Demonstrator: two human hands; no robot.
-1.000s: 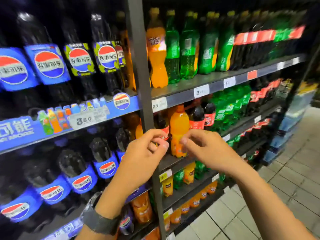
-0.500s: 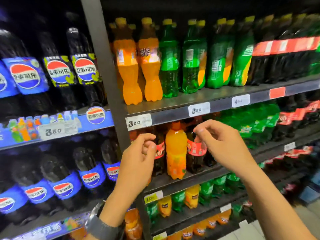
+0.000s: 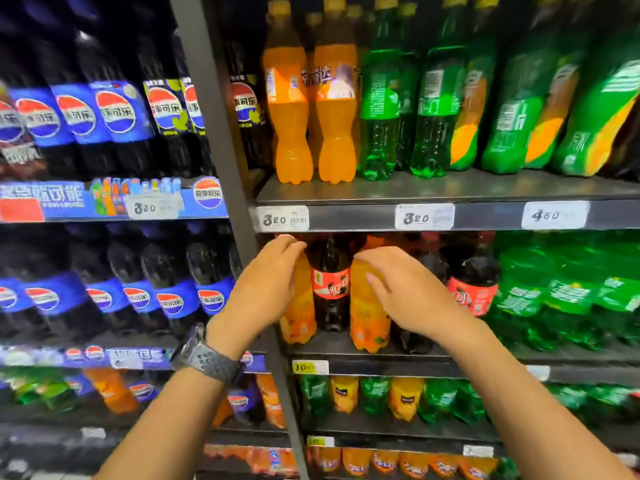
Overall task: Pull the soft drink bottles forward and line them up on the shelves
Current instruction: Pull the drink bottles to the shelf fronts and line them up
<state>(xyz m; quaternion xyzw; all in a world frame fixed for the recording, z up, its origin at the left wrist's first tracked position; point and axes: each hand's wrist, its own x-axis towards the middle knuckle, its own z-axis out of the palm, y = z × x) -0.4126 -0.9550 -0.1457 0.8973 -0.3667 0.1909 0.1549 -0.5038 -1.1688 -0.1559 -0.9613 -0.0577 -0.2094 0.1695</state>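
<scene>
Hands (image 3: pixel 263 289) (image 3: pixel 408 296) now around orange bottles (image 3: pixel 299 320) (image 3: pixel 365 327)

Frame centre: centre orange bottles (image 3: pixel 299 317) (image 3: pixel 367 327), two; red-label cola bottles (image 3: pixel 330 282) (image 3: pixel 472 285), two. Upper centre, front row: upper orange bottles (image 3: pixel 285 133) (image 3: pixel 336 133), two. Grey shelf edge: white price tags (image 3: pixel 282 219) (image 3: pixel 424 217) (image 3: pixel 554 215), three. Hands (image 3: pixel 263 289) (image 3: pixel 408 292): two.

White price tags (image 3: pixel 424 217), blue, probably promotional, strip (image 3: pixel 52 199)
</scene>
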